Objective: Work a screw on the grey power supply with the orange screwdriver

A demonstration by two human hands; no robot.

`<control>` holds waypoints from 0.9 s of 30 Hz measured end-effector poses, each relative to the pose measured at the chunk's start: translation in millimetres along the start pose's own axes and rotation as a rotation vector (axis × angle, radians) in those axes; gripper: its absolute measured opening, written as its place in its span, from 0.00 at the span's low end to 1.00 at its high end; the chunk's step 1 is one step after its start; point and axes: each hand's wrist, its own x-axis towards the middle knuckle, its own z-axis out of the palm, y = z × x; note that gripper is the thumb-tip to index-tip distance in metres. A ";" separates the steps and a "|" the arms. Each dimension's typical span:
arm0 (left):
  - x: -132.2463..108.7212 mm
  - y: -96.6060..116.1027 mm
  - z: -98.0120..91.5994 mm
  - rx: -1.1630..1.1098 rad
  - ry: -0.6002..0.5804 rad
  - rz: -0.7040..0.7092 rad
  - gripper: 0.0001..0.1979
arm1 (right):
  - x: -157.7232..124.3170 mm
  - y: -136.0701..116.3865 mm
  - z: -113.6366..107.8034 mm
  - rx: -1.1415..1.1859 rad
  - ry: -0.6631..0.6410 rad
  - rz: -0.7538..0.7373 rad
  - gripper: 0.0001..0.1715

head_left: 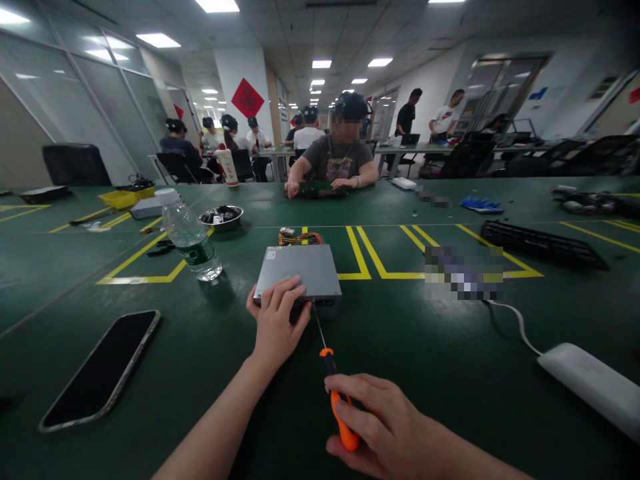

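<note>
A grey metal box (305, 267), with a bundle of coloured wires (303, 237) behind it, lies flat on the green table. My left hand (280, 317) grips its front left corner, the fingers over the top and the thumb at the front face. An orange and black screwdriver (345, 423) is in my right hand (375, 417), fingers wrapped round the handle. Its thin shaft points away from me, and the tip meets the front face of the box beside my left thumb. What the tip touches is too small to make out.
Left of the box stands a water bottle (193, 240), with a metal bowl (221, 217) behind it and a phone (103, 367) nearer me. A white device (593, 383) with a cable and a black slotted part (543, 243) lie right. A person (333, 157) sits opposite.
</note>
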 end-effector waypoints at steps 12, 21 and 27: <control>0.0 0.4 -1.1 -0.004 0.004 0.001 0.09 | 9.0 -6.3 0.3 -0.042 -0.159 -0.043 0.13; -0.2 0.8 0.3 0.009 0.007 -0.014 0.10 | 8.6 -4.6 -1.8 -0.020 -0.116 -0.041 0.16; -0.6 0.2 0.6 0.018 0.013 -0.005 0.09 | 5.0 -4.1 6.9 -0.070 -0.071 -0.109 0.10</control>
